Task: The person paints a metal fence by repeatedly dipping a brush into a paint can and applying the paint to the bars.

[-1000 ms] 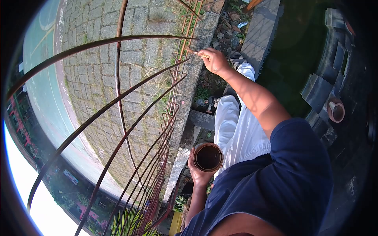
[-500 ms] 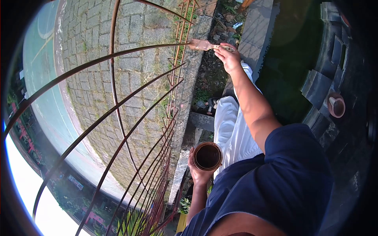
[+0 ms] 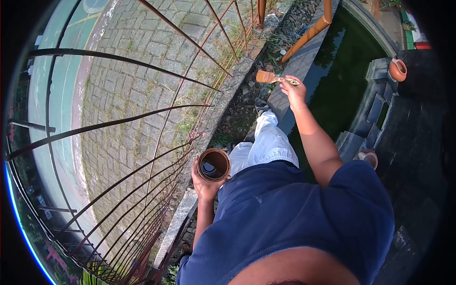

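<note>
My right hand [image 3: 295, 93] is closed round the handle of a paintbrush [image 3: 267, 77]. Its wide bristles are coated reddish brown and point left, apart from the fence. In my left hand [image 3: 205, 188] is a round paint can [image 3: 214, 165], held from the side close to my waist. Dark, shiny paint shows inside, and brown smears run round the rim. Left of both hands stands a metal fence of thin bars [image 3: 137, 114], some dark and some rusty brown. The brush hangs over the strip of soil and rubble beyond the fence's low concrete base [image 3: 223, 102].
A pool of dark green water [image 3: 349, 52] with a stone edge lies to my right. Clay pots [image 3: 398, 70] stand along its far side. An orange slanted post [image 3: 306, 40] rises ahead. Grassy paving [image 3: 128, 80] stretches beyond the fence.
My right hand has drawn the paintbrush back from the fence bar it was against. The view has swung, bringing the orange post and more of the pool into sight. The can stays in my left hand.
</note>
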`<state>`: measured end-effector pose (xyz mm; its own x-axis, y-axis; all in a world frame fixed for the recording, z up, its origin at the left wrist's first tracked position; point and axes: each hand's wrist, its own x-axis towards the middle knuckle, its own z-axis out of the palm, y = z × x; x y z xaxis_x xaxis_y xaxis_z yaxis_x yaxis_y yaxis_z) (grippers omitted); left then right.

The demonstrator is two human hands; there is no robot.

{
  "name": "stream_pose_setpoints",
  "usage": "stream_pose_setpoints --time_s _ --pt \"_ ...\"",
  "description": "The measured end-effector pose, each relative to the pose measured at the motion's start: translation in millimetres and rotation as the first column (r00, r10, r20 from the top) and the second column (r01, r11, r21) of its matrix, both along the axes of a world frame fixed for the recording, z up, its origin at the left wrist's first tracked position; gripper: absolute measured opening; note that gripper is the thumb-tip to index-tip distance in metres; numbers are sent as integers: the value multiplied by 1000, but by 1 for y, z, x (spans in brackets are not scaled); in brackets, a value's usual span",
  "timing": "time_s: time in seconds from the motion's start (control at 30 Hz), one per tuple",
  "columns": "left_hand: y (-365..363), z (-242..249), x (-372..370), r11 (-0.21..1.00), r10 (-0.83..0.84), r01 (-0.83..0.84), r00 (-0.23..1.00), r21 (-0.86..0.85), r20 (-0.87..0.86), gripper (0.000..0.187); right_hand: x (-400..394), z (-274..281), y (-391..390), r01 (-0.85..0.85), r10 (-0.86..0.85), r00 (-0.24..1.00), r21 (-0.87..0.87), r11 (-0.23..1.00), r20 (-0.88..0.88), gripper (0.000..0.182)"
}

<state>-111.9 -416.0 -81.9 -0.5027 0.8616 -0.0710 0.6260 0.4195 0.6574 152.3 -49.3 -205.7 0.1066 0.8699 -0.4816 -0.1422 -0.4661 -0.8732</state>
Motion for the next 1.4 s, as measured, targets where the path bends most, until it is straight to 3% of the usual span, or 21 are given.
stream_pose_setpoints --time_s 0.03,0.1,0.17,0.23,0.3,0.37,0.43,0.5,0.57,0.63,0.73,0.87,0.97,1.03,1.1,1.13,1.17,1.23,1.33,1.37,1.4 --pt "-1 2 -4 1000 13 -12 999 17 -47 138 14 25 2 -1 0 1000 32 999 26 24" --pt "0 5 -10 977 131 -155 979 144 159 134 39 69 -1 2 -4 1000 106 994 19 26" --pt "12 9 -14 905 216 -365 838 219 502 135 50 109 -3 9 -16 999 148 989 49 27" --pt "22 28 -18 931 238 -321 893 172 382 136 52 145 -12 30 -45 997 203 979 67 24" --pt "25 38 -29 984 92 -112 986 138 139 138 48 171 -21 -2 -28 993 255 967 114 25" --pt "32 42 -28 913 214 -317 908 257 359 139 39 198 -36 -56 8 989 324 944 147 26" --pt "36 61 -37 979 107 -123 989 165 101 133 31 214 -52 -149 57 970 393 907 236 25" --pt "35 55 -48 908 -79 56 996 416 37 129 29 223 -68 -244 131 954 444 862 269 23" --pt "39 57 -54 892 40 -135 974 431 224 125 28 228 -78 -319 188 937 499 806 295 22" --pt "46 58 -59 793 -19 -86 986 603 166 126 30 232 -89 -385 229 909 488 783 349 23" --pt "31 87 -70 932 -225 164 961 324 160 127 37 235 -98 -436 262 884 481 761 388 23" --pt "46 75 -55 884 -46 -143 921 446 387 125 48 232 -98 -420 256 891 466 779 374 23" --pt "44 111 -56 905 -294 286 955 314 -22 125 56 226 -95 -460 257 863 467 755 435 21" --pt "40 108 -58 953 -135 97 984 286 117 130 61 230 -93 -478 271 856 470 742 441 21" --pt "58 102 -45 858 -24 -146 946 492 324 127 62 228 -91 -481 273 852 459 747 447 20" --pt "57 109 -38 899 -20 -62 983 434 183 126 63 227 -89 -476 266 850 448 757 454 20" --pt "57 113 -38 899 -180 153 983 410 28 128 64 226 -86 -469 256 849 438 767 462 20" --pt "57 110 -43 867 -334 316 942 385 -21 128 65 230 -86 -503 248 819 439 745 517 19" --pt "65 108 -41 912 -32 -12 994 410 100 125 68 229 -76 -514 257 811 432 741 525 18" --pt "70 106 -33 897 -26 -14 996 443 84 127 70 226 -75 -511 267 815 422 749 514 18" --pt "75 110 -31 865 -192 156 981 478 27 127 67 227 -74 -509 272 819 421 751 505 17"
